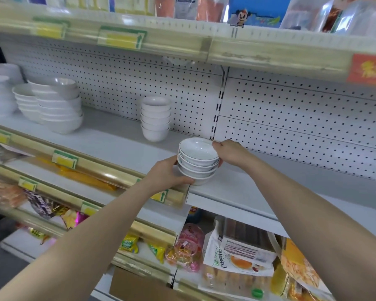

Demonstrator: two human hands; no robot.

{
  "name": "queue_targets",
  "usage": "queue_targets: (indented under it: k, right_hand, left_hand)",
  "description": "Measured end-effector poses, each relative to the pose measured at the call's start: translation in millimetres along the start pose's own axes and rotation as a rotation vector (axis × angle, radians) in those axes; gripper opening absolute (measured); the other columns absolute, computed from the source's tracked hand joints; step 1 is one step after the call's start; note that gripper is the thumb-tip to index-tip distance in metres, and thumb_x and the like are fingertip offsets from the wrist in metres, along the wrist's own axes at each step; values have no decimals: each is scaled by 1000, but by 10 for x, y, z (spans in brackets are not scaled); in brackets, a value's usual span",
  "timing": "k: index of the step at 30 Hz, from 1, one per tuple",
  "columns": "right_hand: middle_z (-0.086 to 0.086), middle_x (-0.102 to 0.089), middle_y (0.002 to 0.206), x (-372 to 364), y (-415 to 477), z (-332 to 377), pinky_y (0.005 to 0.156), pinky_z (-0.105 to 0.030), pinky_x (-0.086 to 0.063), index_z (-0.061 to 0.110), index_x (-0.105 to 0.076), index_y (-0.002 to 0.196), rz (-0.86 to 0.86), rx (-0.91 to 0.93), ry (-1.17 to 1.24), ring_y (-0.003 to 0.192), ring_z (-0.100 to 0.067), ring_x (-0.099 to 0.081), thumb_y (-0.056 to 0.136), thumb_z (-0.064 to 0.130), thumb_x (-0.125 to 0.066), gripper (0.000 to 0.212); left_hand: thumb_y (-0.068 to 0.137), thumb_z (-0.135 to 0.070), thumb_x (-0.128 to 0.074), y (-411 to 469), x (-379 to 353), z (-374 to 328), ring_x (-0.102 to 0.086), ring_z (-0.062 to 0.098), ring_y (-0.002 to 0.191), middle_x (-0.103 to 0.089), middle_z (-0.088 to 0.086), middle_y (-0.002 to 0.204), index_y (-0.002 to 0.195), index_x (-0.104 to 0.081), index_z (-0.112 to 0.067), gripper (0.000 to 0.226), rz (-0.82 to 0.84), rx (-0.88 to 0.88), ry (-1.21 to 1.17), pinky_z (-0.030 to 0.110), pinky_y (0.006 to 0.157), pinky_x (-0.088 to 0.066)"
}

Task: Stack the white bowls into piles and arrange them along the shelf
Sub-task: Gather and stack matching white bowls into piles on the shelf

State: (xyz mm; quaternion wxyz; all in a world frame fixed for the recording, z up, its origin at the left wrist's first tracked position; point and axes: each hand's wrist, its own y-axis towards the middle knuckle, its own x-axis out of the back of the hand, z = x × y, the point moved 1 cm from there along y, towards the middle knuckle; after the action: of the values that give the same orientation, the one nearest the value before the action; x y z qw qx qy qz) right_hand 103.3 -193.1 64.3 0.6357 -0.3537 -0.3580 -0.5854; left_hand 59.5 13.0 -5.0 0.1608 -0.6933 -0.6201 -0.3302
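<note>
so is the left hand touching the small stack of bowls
Touching. Head view shows the left hand cupping the bowl stack, fingers curled under its base.

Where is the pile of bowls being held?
The held pile is mid-frame in the head view, at the shelf front edge, between left hand and right hand, right of the taller stack.

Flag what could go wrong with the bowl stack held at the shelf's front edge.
1. The held stack is right at the front edge of the shelf. If the left hand and right hand let go here, it may tip off.
2. Its bowls look slightly offset, so the top ones could slide.
3. If it is pushed back carelessly, it could knock the tall pile behind it.
</note>
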Motion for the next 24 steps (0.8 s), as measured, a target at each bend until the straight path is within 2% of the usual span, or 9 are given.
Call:
queue_targets:
  k: [2,5,6,8,9,14,17,20,24]
  right_hand:
    - [-5,-74,88,31,38,-5,85,-31,-40,6,-65,108,-13,-1,-20,108,-24,-55,102,41,-27,52]
    - [-7,-63,107,113,154,119,97,-37,-41,13,-61,115,-77,-19,-144,108,-28,-53,102,48,-26,51]
    - [-7,-62,107,137,208,191,96,-39,-42,16,-62,107,-103,-16,-204,104,-29,-53,101,47,-25,49]
    - [-6,-58,85,164,307,376,83,-37,-39,16,-53,78,-172,25,-277,91,-29,-51,100,42,-26,43]
    - [-6,-54,77,164,354,483,78,-37,-37,16,-48,71,-210,64,-284,87,-28,-50,99,38,-27,41]
    - [-6,-64,80,8,502,1190,84,-38,-44,15,-67,88,-374,306,-224,90,-30,-55,98,33,-32,40]
    - [-2,-53,65,-222,589,1708,85,-38,-42,17,-55,66,-437,434,-201,82,-28,-49,98,32,-36,40]
    - [3,-42,56,-489,671,2241,81,-38,-40,22,-37,55,-462,522,-173,77,-26,-41,99,32,-38,44]
    - [-4,-48,61,-848,954,2879,88,-42,-45,20,-43,60,-398,512,-160,76,-29,-44,97,33,-37,40]
  left_hand:
    - [71,-50,-81,10,19,19,-54,13,120,-64,-6,126,129,-55,-27,68,0,-15,18,33,97,-45]
    - [74,-48,-79,22,109,95,-55,15,122,-63,-5,128,135,-54,-20,71,-1,-13,62,35,103,-44]
    - [76,-46,-78,24,166,132,-54,15,123,-61,-4,130,139,-51,-19,74,-12,1,81,36,105,-43]
    - [81,-42,-76,37,328,227,-53,16,124,-59,-3,133,143,-47,-17,73,-58,11,110,35,107,-41]
    - [83,-39,-75,45,432,277,-54,16,123,-60,-3,132,142,-49,-16,68,-94,-3,124,34,106,-41]
    - [89,-29,-69,58,1155,537,-61,16,111,-68,-4,119,122,-67,-18,35,-326,-116,230,22,91,-41]
    - [91,-25,-66,93,1688,788,-62,18,105,-69,-2,116,118,-70,-18,28,-447,-134,270,21,84,-41]
    - [91,-20,-66,103,2229,1084,-62,20,100,-68,-1,113,117,-69,-20,26,-547,-156,256,26,84,-46]
    - [88,-19,-66,112,2910,1600,-57,24,111,-62,3,123,127,-62,-19,39,-669,-160,264,43,94,-50]
